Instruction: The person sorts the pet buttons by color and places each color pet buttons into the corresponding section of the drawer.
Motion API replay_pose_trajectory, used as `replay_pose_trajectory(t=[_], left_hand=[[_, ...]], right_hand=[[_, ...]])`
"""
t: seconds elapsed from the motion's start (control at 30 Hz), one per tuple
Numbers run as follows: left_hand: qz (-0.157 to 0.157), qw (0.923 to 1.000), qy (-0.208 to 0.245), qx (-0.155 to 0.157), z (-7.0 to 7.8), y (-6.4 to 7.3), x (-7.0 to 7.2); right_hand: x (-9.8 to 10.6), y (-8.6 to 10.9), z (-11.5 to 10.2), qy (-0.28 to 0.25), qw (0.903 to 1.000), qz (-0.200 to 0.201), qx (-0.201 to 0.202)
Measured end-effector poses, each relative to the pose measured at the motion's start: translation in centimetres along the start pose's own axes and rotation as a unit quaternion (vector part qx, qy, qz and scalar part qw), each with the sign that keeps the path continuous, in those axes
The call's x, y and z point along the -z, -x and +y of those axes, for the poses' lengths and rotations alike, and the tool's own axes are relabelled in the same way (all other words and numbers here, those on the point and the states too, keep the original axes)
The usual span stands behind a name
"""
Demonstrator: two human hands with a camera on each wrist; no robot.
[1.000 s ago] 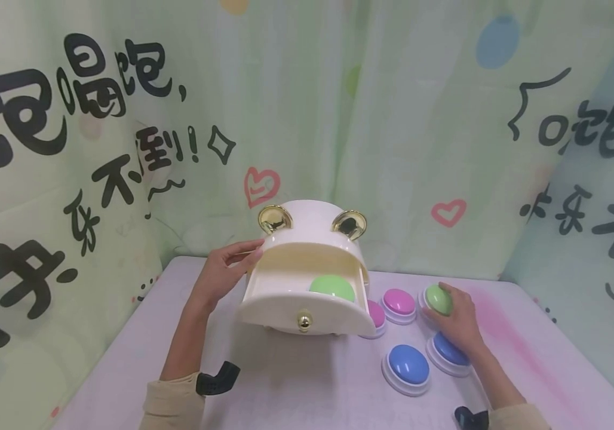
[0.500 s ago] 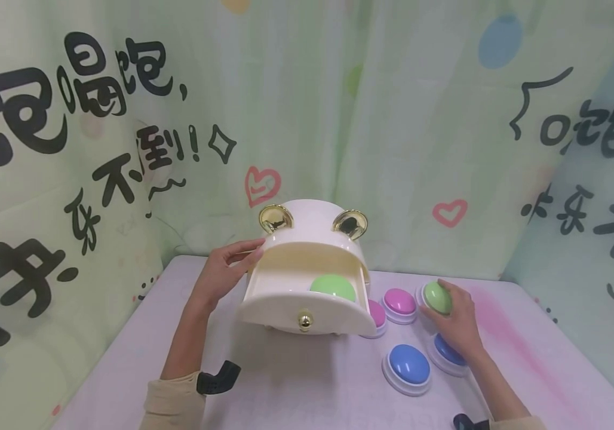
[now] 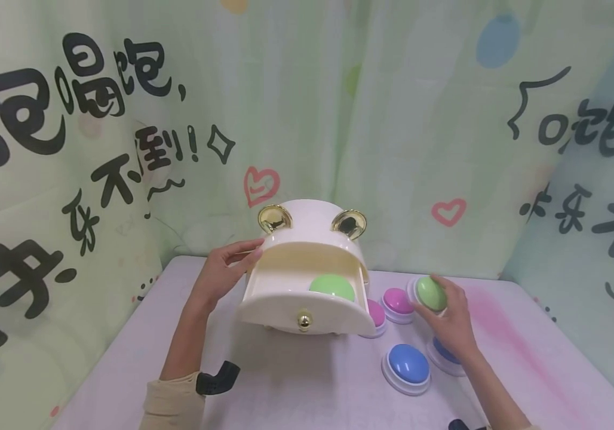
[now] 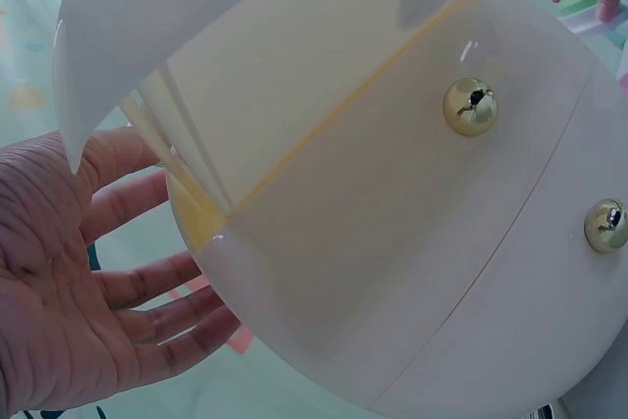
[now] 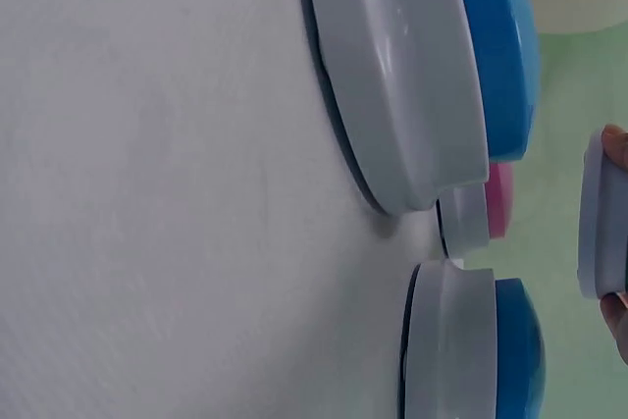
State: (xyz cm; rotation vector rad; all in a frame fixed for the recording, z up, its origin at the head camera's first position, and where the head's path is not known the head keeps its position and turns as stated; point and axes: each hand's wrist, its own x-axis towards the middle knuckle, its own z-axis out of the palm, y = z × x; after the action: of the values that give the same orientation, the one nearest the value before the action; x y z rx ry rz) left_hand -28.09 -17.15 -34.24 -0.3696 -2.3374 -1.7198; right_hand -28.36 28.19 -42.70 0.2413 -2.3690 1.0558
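A white rounded box (image 3: 312, 222) with two gold eye-like ornaments stands mid-table, its upper drawer (image 3: 272, 310) pulled out. In that drawer lies a green domed push button (image 3: 332, 285). My left hand (image 3: 222, 276) rests against the box's left side; its fingers (image 4: 147, 282) lie extended along the curved wall in the left wrist view. To the right of the box, my right hand (image 3: 454, 316) grips a second green push button (image 3: 430, 294) by its white base, between thumb and fingers. The right wrist view shows that base (image 5: 601, 223) raised above the table.
Two blue push buttons, one nearer (image 3: 408, 364) and one partly behind my right wrist (image 3: 444, 352), sit on the white table (image 3: 296, 394). Two pink ones, at the back (image 3: 398, 300) and beside the drawer (image 3: 375, 313), sit close to the box. A printed curtain (image 3: 393, 149) hangs behind.
My right hand has lifted the green push button and moved it slightly left and up, partly overlapping the back pink one's side. The left hand and the box have stayed put.
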Motion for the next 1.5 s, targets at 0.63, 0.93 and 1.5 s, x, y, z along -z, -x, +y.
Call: replay_pose_trajectory(t=[0.63, 0.93, 1.5], left_hand=[[-0.003, 1.0000, 0.003, -0.003, -0.1, 0.1, 0.0], [-0.001, 1.0000, 0.002, -0.001, 0.0, 0.1, 0.0], [-0.002, 1.0000, 0.002, -0.007, -0.1, 0.0, 0.0]], right_hand=[[0.2, 0.2, -3.0, -0.025, 0.9996, 0.001, -0.014], [0.3, 0.4, -4.6, -0.026, 0.9995, 0.000, -0.017], [1.0, 0.5, -7.7, -0.058, 0.9983, -0.002, -0.004]])
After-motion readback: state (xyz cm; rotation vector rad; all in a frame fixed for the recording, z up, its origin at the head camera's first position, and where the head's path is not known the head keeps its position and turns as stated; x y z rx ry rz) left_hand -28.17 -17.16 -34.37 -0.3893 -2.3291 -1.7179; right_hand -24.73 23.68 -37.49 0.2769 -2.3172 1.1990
